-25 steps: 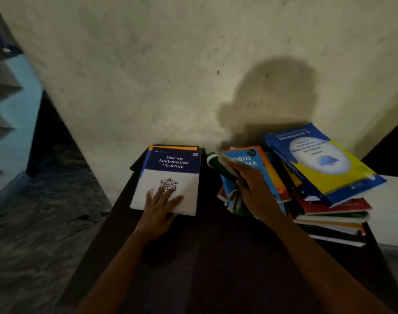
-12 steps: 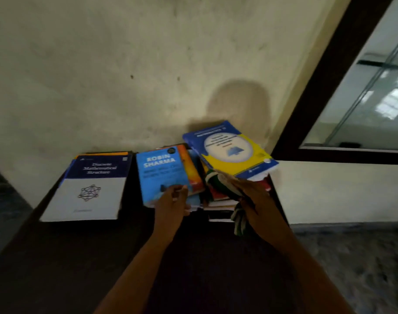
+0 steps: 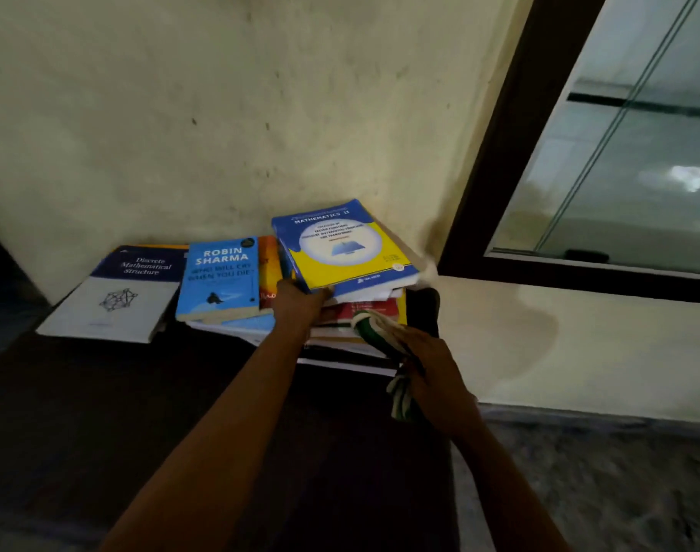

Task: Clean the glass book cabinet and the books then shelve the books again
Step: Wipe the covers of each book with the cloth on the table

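Blue-and-yellow and soft-covered, the Mathematics II paperback (image 3: 342, 249) lies tilted on top of an untidy pile of books (image 3: 360, 312) at the right end of the dark bench (image 3: 101, 412), close to the cream wall (image 3: 221, 113). The left hand (image 3: 300, 308) grips its near-left corner, with fingers curled at the cover's edge. Just to the right, the right hand (image 3: 432, 360) holds a bunched green-and-white striped cloth (image 3: 374, 326) against the near side of the same pile.

Left of the pile, a light-blue Robin Sharma paperback (image 3: 221, 278) rests on an orange book (image 3: 268, 272) and a few others. Further left, a navy-and-white Discrete Mathematical Structure textbook (image 3: 121, 296) lies flat, a little apart. Beyond the bench's right end, set into the wall, stands the dark-framed glass cabinet (image 3: 639, 153). Its panes catch reflections, and no books show behind the part in view.

Every book in sight is on the bench, so shelving has not begun. With the cloth in one hand and a book in the other, book-wiping looks to be under way, and the mathematics paperback is likely the next one. Which books are already wiped, and whether the glass has been cleaned, cannot be told. The rest of the pile and all the reshelving appear to remain.
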Demonstrator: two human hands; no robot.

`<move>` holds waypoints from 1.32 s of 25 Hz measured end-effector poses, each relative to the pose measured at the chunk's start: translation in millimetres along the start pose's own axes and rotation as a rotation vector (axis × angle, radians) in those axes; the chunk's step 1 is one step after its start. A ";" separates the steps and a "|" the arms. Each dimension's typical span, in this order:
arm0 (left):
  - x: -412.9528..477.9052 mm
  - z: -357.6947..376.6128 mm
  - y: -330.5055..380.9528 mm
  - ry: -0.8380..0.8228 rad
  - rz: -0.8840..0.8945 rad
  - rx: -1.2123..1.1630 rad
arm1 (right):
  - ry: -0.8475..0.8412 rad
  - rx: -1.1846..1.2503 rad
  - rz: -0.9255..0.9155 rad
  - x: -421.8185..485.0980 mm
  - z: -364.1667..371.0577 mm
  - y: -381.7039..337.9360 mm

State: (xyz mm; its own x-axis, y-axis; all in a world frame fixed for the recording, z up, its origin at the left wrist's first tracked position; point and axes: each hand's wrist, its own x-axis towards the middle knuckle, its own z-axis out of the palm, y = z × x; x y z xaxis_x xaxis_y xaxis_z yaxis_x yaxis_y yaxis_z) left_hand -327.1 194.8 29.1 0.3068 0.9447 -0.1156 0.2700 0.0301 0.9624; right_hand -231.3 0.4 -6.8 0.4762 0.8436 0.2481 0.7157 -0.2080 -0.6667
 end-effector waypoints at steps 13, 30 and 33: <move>-135.9 -147.6 -108.5 0.035 -0.347 -0.713 | 0.001 0.167 -0.426 -31.0 3.1 -77.4; -225.6 -187.4 -196.8 0.413 -0.703 -1.005 | -0.508 -0.107 -0.446 43.1 195.5 -97.0; -229.6 -190.2 -195.1 0.373 -0.725 -1.012 | -0.531 -0.341 -0.509 34.3 223.2 -91.4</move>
State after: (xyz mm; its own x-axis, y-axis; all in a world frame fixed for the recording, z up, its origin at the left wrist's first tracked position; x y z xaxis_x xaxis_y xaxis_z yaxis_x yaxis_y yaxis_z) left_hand -623.8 34.1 -85.4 0.0665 0.6377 -0.7674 -0.5883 0.6463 0.4860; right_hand -394.4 158.9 -94.3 -0.1949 0.9800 0.0393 0.9364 0.1979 -0.2898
